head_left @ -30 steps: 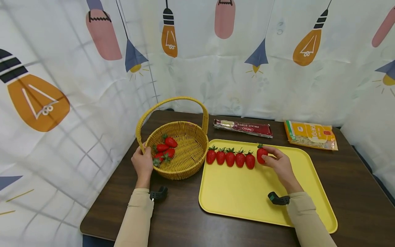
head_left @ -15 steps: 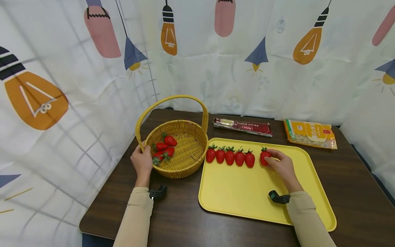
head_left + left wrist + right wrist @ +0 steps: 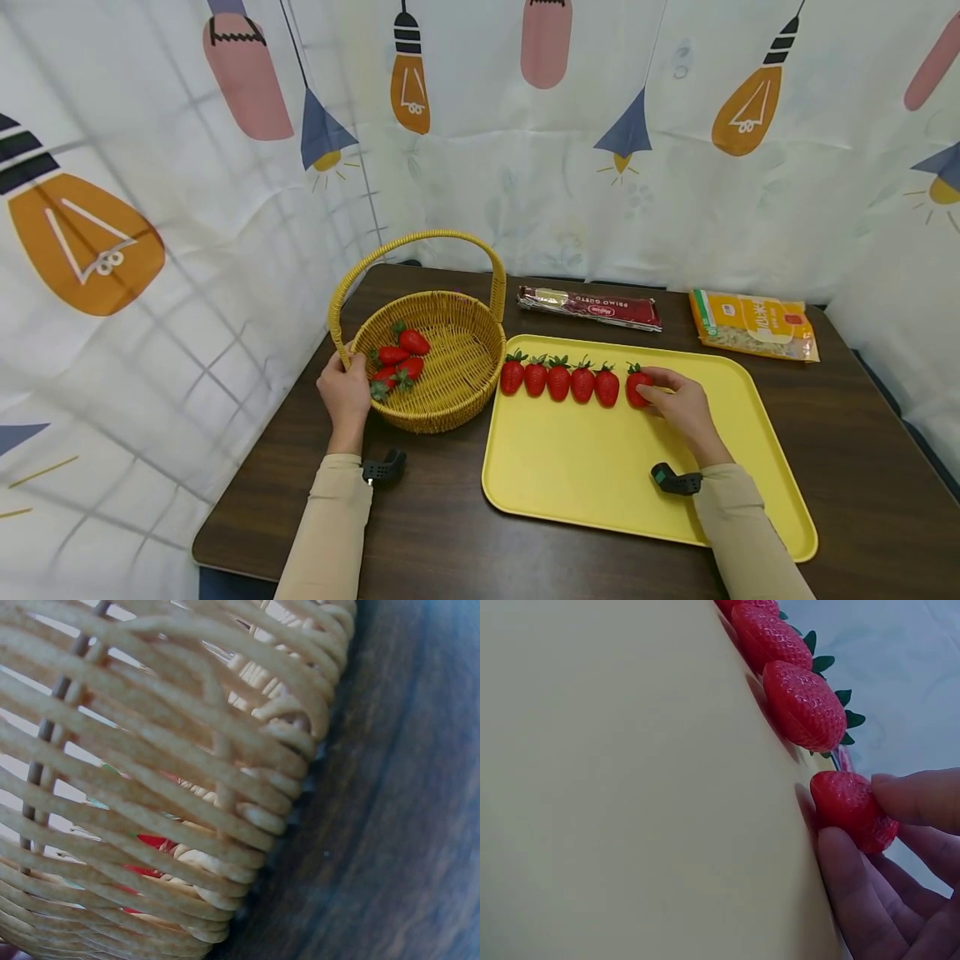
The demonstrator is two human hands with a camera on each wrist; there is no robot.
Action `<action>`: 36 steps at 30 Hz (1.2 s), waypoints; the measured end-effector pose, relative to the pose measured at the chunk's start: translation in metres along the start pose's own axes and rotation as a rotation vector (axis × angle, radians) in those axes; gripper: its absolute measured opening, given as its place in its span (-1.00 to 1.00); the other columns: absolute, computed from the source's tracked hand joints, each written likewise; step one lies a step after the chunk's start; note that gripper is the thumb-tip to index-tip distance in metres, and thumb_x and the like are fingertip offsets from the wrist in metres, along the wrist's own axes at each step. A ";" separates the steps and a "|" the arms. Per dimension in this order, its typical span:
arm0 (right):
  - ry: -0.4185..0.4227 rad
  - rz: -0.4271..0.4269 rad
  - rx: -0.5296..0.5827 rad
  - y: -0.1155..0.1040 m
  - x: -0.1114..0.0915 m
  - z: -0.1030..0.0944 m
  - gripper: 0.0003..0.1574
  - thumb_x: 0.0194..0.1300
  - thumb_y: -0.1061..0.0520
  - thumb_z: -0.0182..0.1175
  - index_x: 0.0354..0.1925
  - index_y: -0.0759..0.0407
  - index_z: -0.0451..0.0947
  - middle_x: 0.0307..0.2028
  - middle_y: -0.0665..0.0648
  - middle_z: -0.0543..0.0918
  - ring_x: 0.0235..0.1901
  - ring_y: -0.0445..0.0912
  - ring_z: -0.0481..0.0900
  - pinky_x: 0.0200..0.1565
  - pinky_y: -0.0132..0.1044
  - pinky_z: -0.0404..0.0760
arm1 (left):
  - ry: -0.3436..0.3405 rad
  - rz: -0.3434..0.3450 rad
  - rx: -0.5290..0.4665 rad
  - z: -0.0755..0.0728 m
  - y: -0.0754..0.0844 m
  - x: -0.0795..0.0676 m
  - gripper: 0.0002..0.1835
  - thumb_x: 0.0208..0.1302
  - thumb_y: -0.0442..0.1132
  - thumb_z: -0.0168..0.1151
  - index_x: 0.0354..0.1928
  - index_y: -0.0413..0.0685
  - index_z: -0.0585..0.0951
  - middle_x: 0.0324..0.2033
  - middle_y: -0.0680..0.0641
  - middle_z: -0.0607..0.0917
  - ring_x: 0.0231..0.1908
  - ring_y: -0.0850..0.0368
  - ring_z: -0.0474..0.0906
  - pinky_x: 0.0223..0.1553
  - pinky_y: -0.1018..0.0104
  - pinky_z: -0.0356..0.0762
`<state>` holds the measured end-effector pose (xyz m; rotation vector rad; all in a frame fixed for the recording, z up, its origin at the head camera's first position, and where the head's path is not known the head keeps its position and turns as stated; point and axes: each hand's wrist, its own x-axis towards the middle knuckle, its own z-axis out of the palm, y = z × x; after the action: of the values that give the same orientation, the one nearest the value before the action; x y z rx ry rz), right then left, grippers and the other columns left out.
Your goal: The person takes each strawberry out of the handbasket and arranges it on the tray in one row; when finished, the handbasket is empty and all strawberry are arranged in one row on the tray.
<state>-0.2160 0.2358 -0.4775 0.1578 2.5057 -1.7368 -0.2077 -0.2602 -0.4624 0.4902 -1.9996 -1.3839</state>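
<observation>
My right hand (image 3: 681,408) pinches a red strawberry (image 3: 637,388) with green leaves between thumb and fingers, low over the yellow tray (image 3: 585,475). In the right wrist view this strawberry (image 3: 849,808) sits just apart from a row of strawberries (image 3: 804,705). That row runs along the tray's far left part, tips toward me. My left hand (image 3: 345,396) grips the yellow wicker basket (image 3: 457,412) at its left side, where the arched handle meets the rim. Several strawberries (image 3: 401,358) lie in the basket's left half. The left wrist view shows the basket's woven wall (image 3: 150,765) up close.
Behind the tray lies a dark red packet (image 3: 592,308). An orange and clear bag (image 3: 756,327) is at the back right of the dark wooden table (image 3: 450,533). A patterned curtain (image 3: 510,183) hangs behind the table and along its left side.
The right hand shifts its strawberry rightward and down onto the end of the row, then slides it back left, closer to its neighbour. The left hand stays on the basket.
</observation>
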 end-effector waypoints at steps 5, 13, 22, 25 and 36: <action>-0.014 0.011 -0.009 0.000 0.000 0.000 -0.33 0.34 0.01 0.25 0.32 0.26 0.39 0.20 0.37 0.45 -0.26 -0.25 0.59 -0.23 -0.37 0.64 | 0.001 -0.002 -0.007 0.000 0.000 -0.001 -0.76 0.35 -0.27 0.05 -0.23 -0.26 0.66 -0.78 0.11 0.28 -0.75 0.25 0.07 -0.67 0.35 0.09; -0.011 -0.015 -0.022 0.001 0.000 -0.001 -0.36 0.34 0.09 0.25 0.31 0.29 0.38 0.18 0.37 0.44 -0.26 -0.26 0.59 -0.25 -0.35 0.65 | 0.014 0.009 -0.004 0.001 0.001 -0.001 -0.76 0.34 -0.28 0.05 -0.24 -0.27 0.67 -0.76 0.10 0.31 -0.72 0.24 0.09 -0.64 0.35 0.10; -0.025 0.001 -0.001 -0.001 -0.001 0.001 -0.36 0.34 0.10 0.25 0.30 0.32 0.39 0.21 0.37 0.43 -0.26 -0.26 0.59 -0.23 -0.34 0.65 | 0.017 0.005 0.002 0.001 -0.001 0.000 -0.75 0.35 -0.27 0.05 -0.20 -0.25 0.68 -0.77 0.11 0.28 -0.71 0.21 0.10 -0.61 0.33 0.11; -0.026 0.007 -0.006 -0.002 0.000 0.002 -0.37 0.35 0.11 0.24 0.30 0.30 0.38 0.20 0.36 0.43 -0.23 -0.22 0.59 -0.23 -0.35 0.65 | 0.014 0.006 -0.003 0.001 0.000 0.000 -0.75 0.35 -0.27 0.05 -0.19 -0.26 0.67 -0.78 0.12 0.28 -0.73 0.23 0.09 -0.64 0.34 0.10; -0.040 0.005 -0.015 -0.002 0.000 0.004 -0.37 0.35 0.09 0.24 0.28 0.33 0.38 0.20 0.37 0.43 -0.23 -0.21 0.59 -0.22 -0.35 0.65 | 0.014 -0.024 0.001 0.000 0.001 -0.002 -0.71 0.36 -0.24 0.04 -0.07 -0.21 0.68 -0.60 -0.03 0.44 -0.65 0.18 0.20 -0.57 0.33 0.19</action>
<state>-0.2161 0.2318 -0.4774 0.1273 2.4872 -1.7014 -0.2061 -0.2584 -0.4624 0.5249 -1.9892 -1.3906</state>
